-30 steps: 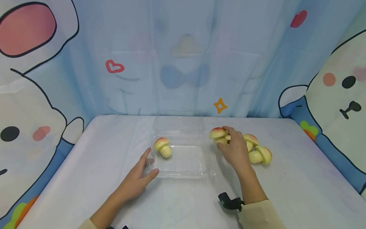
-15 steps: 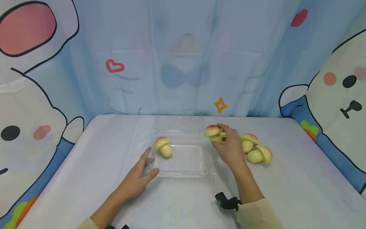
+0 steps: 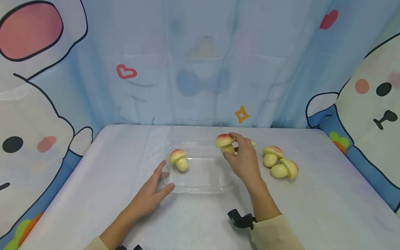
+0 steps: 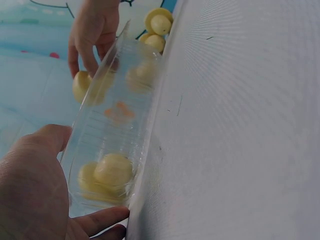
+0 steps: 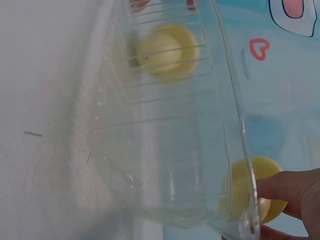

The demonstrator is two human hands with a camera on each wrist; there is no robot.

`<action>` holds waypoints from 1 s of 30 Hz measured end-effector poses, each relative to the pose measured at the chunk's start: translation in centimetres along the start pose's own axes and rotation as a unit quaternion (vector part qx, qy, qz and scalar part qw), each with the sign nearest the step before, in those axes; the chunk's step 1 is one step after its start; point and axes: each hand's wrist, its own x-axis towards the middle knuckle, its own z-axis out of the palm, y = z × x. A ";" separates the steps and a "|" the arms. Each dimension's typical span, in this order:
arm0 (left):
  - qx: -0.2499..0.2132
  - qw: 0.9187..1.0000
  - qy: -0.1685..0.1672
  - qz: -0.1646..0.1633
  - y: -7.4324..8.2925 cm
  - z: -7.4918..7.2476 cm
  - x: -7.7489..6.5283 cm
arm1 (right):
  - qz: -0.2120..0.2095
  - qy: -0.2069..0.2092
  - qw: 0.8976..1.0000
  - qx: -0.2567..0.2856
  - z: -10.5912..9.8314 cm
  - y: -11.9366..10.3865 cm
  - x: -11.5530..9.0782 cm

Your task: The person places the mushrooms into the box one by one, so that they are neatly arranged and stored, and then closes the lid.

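My right hand (image 3: 243,158) pinches a yellow mushroom (image 3: 225,143) with a reddish cap, beside the right rim of a clear plastic box (image 3: 200,190). In the right wrist view, the held mushroom (image 5: 270,167) shows partly through the box wall. My left hand (image 3: 150,194) lies at the box's left end, its fingers and thumb spread and touching the wall. Another mushroom (image 3: 179,160) lies inside the box, near that hand. To the right rest two mushrooms, one behind (image 3: 272,156) and one in front (image 3: 285,169). A further mushroom (image 3: 253,143) is mostly hidden behind my right hand.
The box's clear lid (image 3: 197,133) lies folded back behind it. A white cloth (image 3: 200,222) covers the table, and a blue printed curtain (image 3: 140,100) hangs at its back edge. A black wrist mount (image 3: 240,219) sticks out from the right sleeve.
My right hand has moved left with the mushroom, away from the other mushrooms and up to the box's right rim. The left hand and the box stay in place.
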 end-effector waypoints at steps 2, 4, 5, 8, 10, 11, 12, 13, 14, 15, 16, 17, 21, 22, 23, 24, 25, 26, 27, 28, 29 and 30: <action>0.001 1.000 0.000 0.000 0.0 0.0 0.0 | -0.006 -0.002 1.000 0.001 0.3 -0.3 0.0; 0.001 1.000 0.000 -0.001 0.0 0.0 0.0 | -0.016 -0.005 1.000 -0.001 0.6 -0.6 -0.1; 0.001 1.000 0.000 -0.001 0.0 0.0 0.0 | -0.021 -0.007 1.000 -0.001 0.8 -0.7 -0.2; 0.002 1.000 0.000 -0.002 0.0 0.0 -0.1 | -0.032 -0.011 0.999 -0.007 1.3 -1.0 -0.3; 0.002 1.000 0.001 -0.001 0.0 0.0 -0.1 | -0.036 -0.013 0.999 -0.010 1.6 -1.2 -0.4; 0.002 1.000 0.001 0.000 0.0 0.0 -0.1 | -0.038 -0.013 0.999 -0.011 1.7 -1.3 -0.4; 0.001 1.000 0.001 0.000 0.0 0.0 -0.1 | -0.039 -0.013 0.999 -0.014 1.9 -1.4 -0.4; 0.001 1.000 0.001 0.000 0.0 0.0 -0.1 | -0.041 -0.013 0.999 -0.015 2.0 -1.5 -0.5; 0.002 1.000 0.001 0.000 0.0 0.0 -0.1 | -0.043 -0.013 0.999 -0.016 2.1 -1.7 -0.5; 0.002 1.000 0.001 0.000 0.0 0.0 -0.1 | -0.045 -0.012 0.999 -0.017 2.2 -1.8 -0.5; 0.002 1.000 0.002 0.000 0.0 0.0 -0.1 | -0.048 -0.012 0.999 -0.018 2.3 -1.9 -0.5; 0.002 1.000 0.002 0.000 0.0 0.0 -0.1 | -0.049 -0.012 0.999 -0.019 2.5 -2.0 -0.6; 0.004 1.000 0.003 0.002 0.0 0.0 0.0 | -0.053 -0.018 0.998 -0.022 2.9 -2.5 -0.6; 0.004 1.000 0.003 0.002 0.0 0.0 0.0 | -0.052 -0.020 0.998 -0.023 3.0 -2.6 -0.7; 0.005 1.000 0.003 0.002 0.0 0.0 0.0 | -0.050 -0.024 0.998 -0.024 3.1 -2.6 -0.7; 0.005 1.000 0.003 0.003 0.0 0.0 0.0 | -0.048 -0.028 0.998 -0.024 3.2 -2.7 -0.7; 0.005 1.000 0.003 0.002 0.0 0.0 0.0 | -0.044 -0.032 0.998 -0.025 3.4 -2.8 -0.7; 0.005 1.000 0.002 0.002 0.1 0.0 0.0 | -0.041 -0.036 0.998 -0.024 3.5 -2.8 -0.7; 0.005 1.000 0.002 0.002 0.1 0.0 0.0 | -0.039 -0.039 0.998 -0.024 3.6 -2.9 -0.7; 0.005 1.000 0.002 0.002 0.1 0.0 0.0 | -0.037 -0.043 0.998 -0.024 3.8 -2.9 -0.7; 0.004 1.000 0.003 0.002 0.1 0.0 0.0 | -0.035 -0.045 0.998 -0.026 4.0 -2.9 -0.7; 0.004 1.000 0.003 0.001 0.1 0.1 0.0 | -0.035 -0.047 0.998 -0.028 4.1 -2.9 -0.7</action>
